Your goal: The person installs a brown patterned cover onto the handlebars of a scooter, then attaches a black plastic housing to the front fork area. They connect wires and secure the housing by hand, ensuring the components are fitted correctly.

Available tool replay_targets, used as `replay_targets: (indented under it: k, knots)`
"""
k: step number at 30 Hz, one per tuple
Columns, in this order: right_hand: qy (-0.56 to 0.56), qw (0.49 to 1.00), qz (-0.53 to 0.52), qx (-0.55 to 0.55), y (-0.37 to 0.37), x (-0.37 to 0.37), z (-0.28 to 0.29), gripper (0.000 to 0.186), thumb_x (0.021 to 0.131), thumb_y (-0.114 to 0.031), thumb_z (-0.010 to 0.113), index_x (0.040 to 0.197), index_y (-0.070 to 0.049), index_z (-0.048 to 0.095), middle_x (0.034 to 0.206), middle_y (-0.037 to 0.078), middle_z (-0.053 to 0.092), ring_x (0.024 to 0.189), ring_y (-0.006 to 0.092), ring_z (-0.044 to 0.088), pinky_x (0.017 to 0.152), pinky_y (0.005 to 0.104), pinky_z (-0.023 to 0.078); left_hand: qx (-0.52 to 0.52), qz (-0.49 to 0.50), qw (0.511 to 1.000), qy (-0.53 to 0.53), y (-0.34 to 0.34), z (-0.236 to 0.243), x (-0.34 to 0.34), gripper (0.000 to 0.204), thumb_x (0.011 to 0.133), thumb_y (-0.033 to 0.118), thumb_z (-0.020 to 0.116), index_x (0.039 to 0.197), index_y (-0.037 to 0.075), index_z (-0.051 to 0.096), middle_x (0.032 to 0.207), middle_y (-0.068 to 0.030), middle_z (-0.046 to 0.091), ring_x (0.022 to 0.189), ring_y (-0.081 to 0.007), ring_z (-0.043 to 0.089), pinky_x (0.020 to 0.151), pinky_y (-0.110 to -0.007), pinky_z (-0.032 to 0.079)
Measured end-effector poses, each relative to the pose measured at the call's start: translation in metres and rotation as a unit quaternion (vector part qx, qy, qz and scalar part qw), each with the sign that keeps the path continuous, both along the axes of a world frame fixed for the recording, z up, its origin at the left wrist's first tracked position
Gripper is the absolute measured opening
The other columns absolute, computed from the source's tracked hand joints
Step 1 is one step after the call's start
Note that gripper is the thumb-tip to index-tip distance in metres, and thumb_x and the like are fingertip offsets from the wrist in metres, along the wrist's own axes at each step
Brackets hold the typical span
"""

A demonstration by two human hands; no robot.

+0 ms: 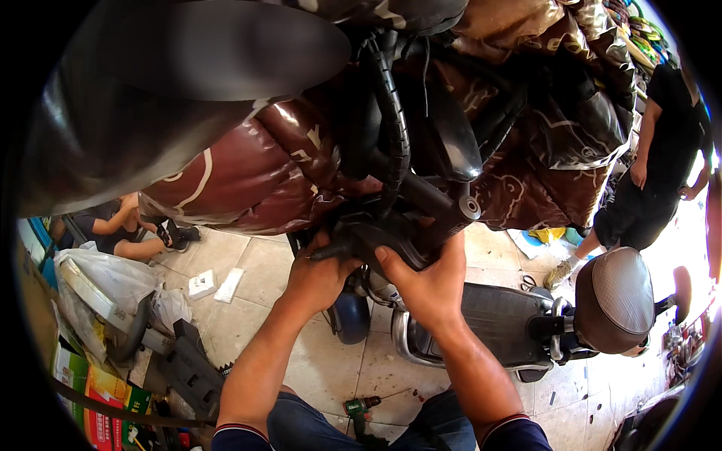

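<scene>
Both my hands are on a black plastic part (383, 237) at the front of an electric scooter, below its black stem (425, 194). My left hand (323, 276) grips its left side, with the fingers curled around a pointed black end. On the right side, my right hand (432, 282) presses its thumb against the part, while its other fingers go behind and are mostly hidden. A round metal bolt end (470, 207) shows on a black tube just above my right hand. Black spiral-wrapped cables (392, 113) hang down to the part.
The scooter's footboard (496, 319) and padded seat (615, 301) extend right. A maroon quilted cover (241, 165) drapes across the front. A green drill (362, 406) lies between my legs. Boxes (105, 398) and plastic bags (113, 278) crowd the left. One person (662, 165) stands right; another (120, 229) sits left.
</scene>
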State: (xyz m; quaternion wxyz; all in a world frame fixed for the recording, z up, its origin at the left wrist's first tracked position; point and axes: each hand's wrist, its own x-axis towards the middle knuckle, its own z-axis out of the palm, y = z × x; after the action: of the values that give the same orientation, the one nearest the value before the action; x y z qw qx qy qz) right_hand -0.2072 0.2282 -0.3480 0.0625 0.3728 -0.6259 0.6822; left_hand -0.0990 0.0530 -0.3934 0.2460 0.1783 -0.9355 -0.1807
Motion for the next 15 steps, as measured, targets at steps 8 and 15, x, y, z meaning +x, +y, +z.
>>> replay_targets:
  k: [8,15]
  knots:
    - [0.011,0.999,-0.009,-0.033,-0.006,-0.003,-0.005,0.06,0.078,-0.007,0.088,0.13,-0.001,0.058,0.119,0.012,0.062,0.108,0.0245,0.066,0.095,0.0382,0.054,0.008,0.0,0.999,-0.034,0.0,0.016,0.001,0.046,0.098,0.031,0.074,0.14,0.013,0.065,0.138,-0.0218,0.057,0.129,-0.0431,0.059,0.109,-0.052,0.049]
    - [-0.034,0.996,0.074,-0.041,0.0,-0.006,0.0,0.073,0.077,0.001,0.088,0.141,-0.002,0.053,0.13,0.012,0.064,0.12,0.0227,0.064,0.107,0.0371,0.052,-0.007,-0.04,0.997,0.063,-0.007,-0.007,-0.002,0.048,0.1,0.039,0.07,0.141,0.014,0.066,0.144,-0.0215,0.057,0.134,-0.0429,0.055,0.113,-0.051,0.045]
